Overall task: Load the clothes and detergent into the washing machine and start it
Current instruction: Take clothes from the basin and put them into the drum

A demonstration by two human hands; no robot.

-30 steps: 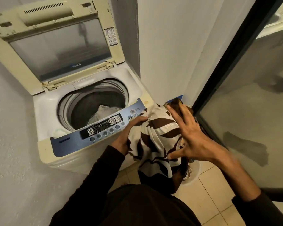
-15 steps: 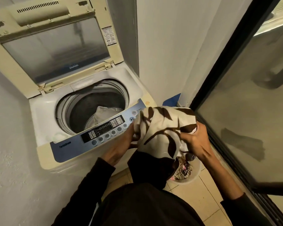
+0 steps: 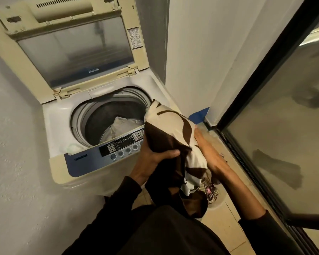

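We hold the patterned garment (image 3: 170, 129) bunched at the near right rim of the washing machine (image 3: 63, 126): left hand (image 3: 155, 155) curled round its dark folds, right hand (image 3: 208, 153) beneath, fingers hidden, cannot tell. Soft, light, floppy; we judge gathering the trailing tail safest before dropping it in the drum (image 3: 103, 115)

Dim warm indoor light, soft shadows on walls, wide-angle bending at the edges, slight overall softness
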